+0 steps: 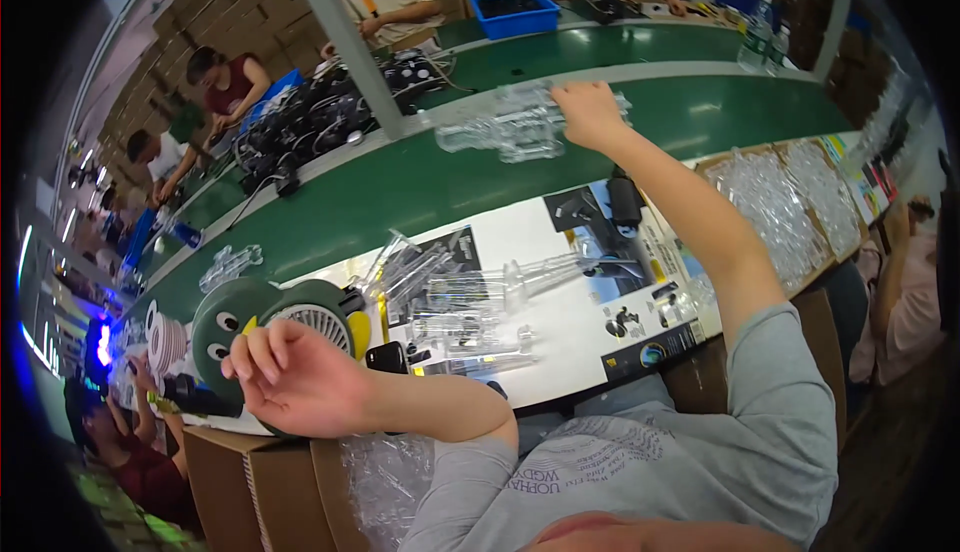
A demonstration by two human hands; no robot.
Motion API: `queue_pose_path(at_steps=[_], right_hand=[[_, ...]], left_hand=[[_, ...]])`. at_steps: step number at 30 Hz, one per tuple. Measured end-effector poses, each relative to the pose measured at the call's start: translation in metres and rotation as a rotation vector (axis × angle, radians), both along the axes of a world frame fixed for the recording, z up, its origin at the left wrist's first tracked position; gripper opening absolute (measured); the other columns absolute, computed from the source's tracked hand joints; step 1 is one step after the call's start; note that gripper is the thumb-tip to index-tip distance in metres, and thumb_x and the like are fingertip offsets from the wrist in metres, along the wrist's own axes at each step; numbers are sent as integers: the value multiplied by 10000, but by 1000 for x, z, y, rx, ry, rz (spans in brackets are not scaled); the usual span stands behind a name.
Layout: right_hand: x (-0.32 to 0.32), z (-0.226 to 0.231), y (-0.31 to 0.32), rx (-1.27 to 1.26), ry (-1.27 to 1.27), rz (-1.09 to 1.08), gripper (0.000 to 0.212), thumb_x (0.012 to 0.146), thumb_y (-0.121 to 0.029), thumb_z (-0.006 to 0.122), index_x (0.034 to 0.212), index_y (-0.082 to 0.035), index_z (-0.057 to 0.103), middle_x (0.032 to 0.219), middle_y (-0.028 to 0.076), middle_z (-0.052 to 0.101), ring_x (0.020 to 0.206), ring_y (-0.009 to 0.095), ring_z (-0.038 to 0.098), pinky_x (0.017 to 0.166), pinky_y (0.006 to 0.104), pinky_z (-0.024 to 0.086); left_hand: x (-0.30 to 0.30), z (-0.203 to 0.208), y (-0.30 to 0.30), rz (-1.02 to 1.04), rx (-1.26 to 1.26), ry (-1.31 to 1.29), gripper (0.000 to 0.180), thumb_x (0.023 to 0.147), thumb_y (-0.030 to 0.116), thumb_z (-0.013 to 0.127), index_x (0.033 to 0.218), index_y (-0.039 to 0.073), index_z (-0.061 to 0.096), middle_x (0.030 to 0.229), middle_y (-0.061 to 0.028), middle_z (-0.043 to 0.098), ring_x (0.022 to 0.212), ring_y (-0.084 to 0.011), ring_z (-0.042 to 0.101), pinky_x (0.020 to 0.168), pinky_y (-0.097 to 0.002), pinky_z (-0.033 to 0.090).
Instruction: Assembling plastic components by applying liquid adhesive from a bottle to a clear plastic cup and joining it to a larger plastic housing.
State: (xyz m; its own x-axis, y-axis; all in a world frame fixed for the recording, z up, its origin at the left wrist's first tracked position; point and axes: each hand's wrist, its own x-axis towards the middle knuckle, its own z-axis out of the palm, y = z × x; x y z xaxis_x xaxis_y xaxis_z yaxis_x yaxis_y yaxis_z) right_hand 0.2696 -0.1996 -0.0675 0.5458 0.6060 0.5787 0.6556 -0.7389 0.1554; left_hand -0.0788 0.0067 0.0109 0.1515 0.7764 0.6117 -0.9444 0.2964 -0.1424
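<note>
My right hand [590, 114] reaches out over the green conveyor belt [440, 187], fingers bent down around the end of a cluster of clear plastic parts [510, 127]. Its fingertips are partly hidden behind the hand. My left hand [300, 377] is raised at the left with loosely curled, separated fingers and nothing in them. Just behind it stands a dark green fan shaped like a penguin [235, 317], with round eyes and a grille. More clear plastic pieces [470, 312], some tube-like, lie on the white printed board [535, 357] between my arms.
A carton of clear plastic parts [770, 207] stands at the right. Black cabled devices [330, 117] are piled across the belt beside a metal post [365, 47]. A blue bin [515, 12] and plastic bottles [757, 42] are at the far side, where several people work. Cardboard boxes [230, 487] stand below left.
</note>
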Motion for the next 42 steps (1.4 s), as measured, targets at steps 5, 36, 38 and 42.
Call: queue_pose_path(at_steps=[5, 36, 38, 42], right_hand=[[32, -52, 4, -165, 209, -106, 405, 585, -99, 626, 986, -125, 569, 917, 75, 581, 925, 246, 560, 785, 390, 377], [-137, 22, -4, -326, 740, 522, 583, 742, -275, 674, 1238, -50, 465, 1256, 160, 477, 1136, 322, 464, 980, 370, 356], [-159, 10, -18, -383, 729, 552, 637, 727, -288, 687, 1264, -59, 431, 1235, 183, 483, 1124, 327, 471, 965, 384, 358], [-180, -12, -26, -450, 558, 535, 645, 699, -209, 691, 1269, -78, 419, 1130, 168, 543, 1032, 293, 525, 889, 380, 381]], left_hand=[[-1, -4, -9, 104, -120, -130, 97, 805, 14, 437, 900, 0, 451, 723, -18, 458, 497, -78, 385, 494, -207, 342], [11, -5, -9, -167, -186, -87, 119, 831, 28, 408, 933, 54, 462, 674, -43, 429, 453, -100, 325, 447, -229, 302], [15, -4, -9, -143, -146, -54, 115, 826, 31, 427, 932, 46, 468, 687, -34, 440, 460, -96, 343, 445, -222, 316], [20, -2, -12, -131, -121, 8, 115, 825, 26, 434, 931, 41, 475, 675, -34, 440, 462, -96, 351, 435, -217, 320]])
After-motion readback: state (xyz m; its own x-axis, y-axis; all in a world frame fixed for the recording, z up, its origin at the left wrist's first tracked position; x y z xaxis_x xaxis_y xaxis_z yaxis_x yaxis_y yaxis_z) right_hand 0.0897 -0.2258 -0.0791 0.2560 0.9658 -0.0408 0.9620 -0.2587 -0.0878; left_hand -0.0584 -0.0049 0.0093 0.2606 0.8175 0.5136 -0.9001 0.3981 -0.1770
